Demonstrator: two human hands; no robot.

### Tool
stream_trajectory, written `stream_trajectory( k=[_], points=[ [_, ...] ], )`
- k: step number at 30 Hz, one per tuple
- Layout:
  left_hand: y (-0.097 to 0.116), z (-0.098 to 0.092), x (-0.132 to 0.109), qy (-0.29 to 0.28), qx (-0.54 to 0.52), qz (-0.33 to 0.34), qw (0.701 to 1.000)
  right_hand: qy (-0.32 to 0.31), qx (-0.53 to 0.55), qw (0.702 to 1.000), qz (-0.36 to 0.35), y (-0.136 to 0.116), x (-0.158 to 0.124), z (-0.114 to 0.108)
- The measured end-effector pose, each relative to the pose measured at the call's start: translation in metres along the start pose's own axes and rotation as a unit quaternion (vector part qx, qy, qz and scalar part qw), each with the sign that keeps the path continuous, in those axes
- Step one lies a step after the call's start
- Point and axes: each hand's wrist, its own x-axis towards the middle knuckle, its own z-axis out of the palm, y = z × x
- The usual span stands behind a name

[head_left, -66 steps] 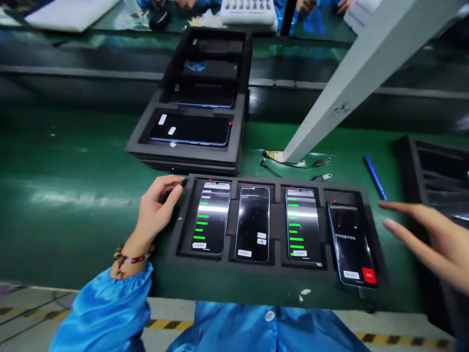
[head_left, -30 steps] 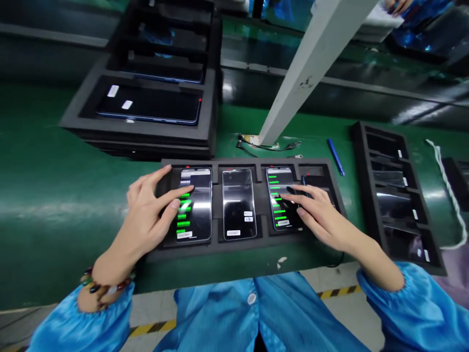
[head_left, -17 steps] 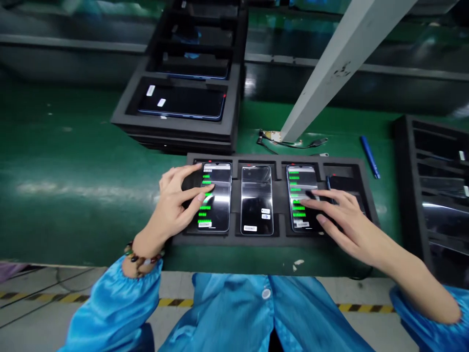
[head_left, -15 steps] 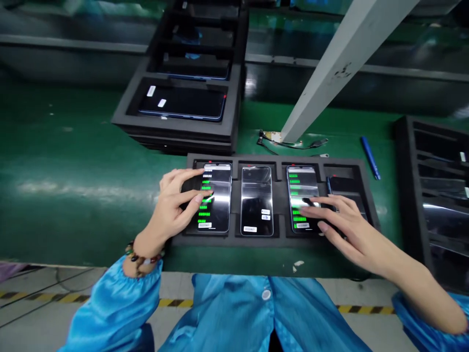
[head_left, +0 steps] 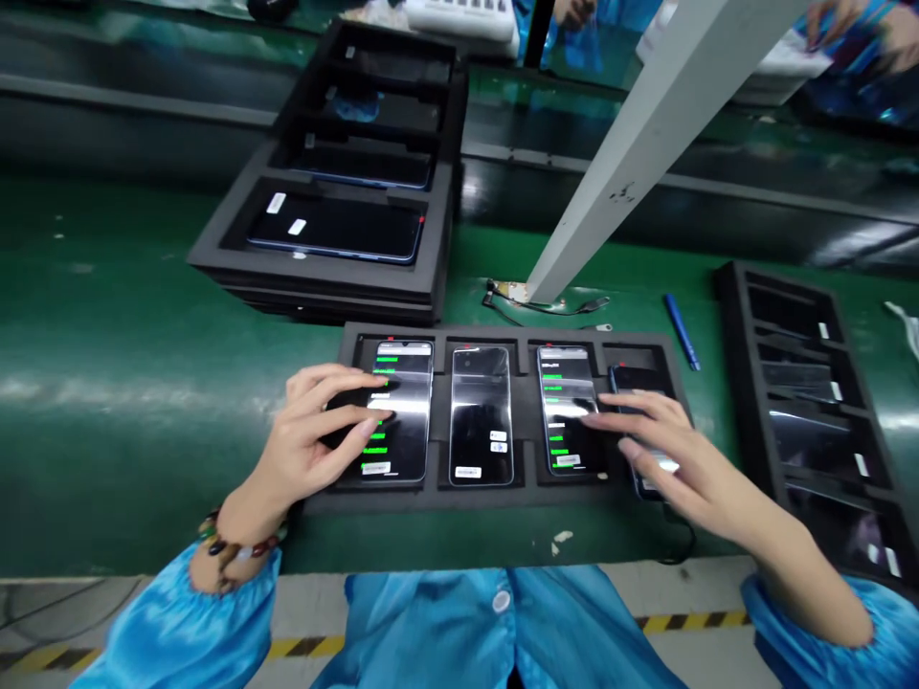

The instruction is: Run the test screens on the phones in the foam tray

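Note:
A dark foam tray (head_left: 423,498) lies before me with smartphones in its slots. My left hand (head_left: 308,435), fingers spread, has its fingertips on the screen of the leftmost phone (head_left: 406,431), which shows a list with green bars. My right hand (head_left: 664,440) is also spread, its fingertips at the right side of the third phone (head_left: 564,411), whose screen shows a similar list. Between them lies a phone (head_left: 481,411) with a dark screen and small white labels. The rightmost phone (head_left: 650,493) is partly hidden under my right hand.
Behind on the left stands a stack of foam trays (head_left: 402,273) holding phones. Another phone tray (head_left: 736,373) is at the right. A slanted grey post (head_left: 610,172), a short cable (head_left: 567,308) and a blue pen (head_left: 681,330) are beyond my tray. Other people's hands (head_left: 574,11) show at the top.
The view has shifted, so the bench appears lower and further left. Both lists show different rows and fewer green bars. My right fingertips have moved toward the third phone's right edge.

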Motion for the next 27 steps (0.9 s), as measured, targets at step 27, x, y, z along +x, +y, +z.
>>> stream_trajectory(
  k=[27],
  points=[
    [-0.033, 0.027, -0.027, 0.069, -0.071, -0.190, 0.977, 0.401, 0.430, 0.793, 0.157, 0.176, 0.041, 0.037]
  ],
)
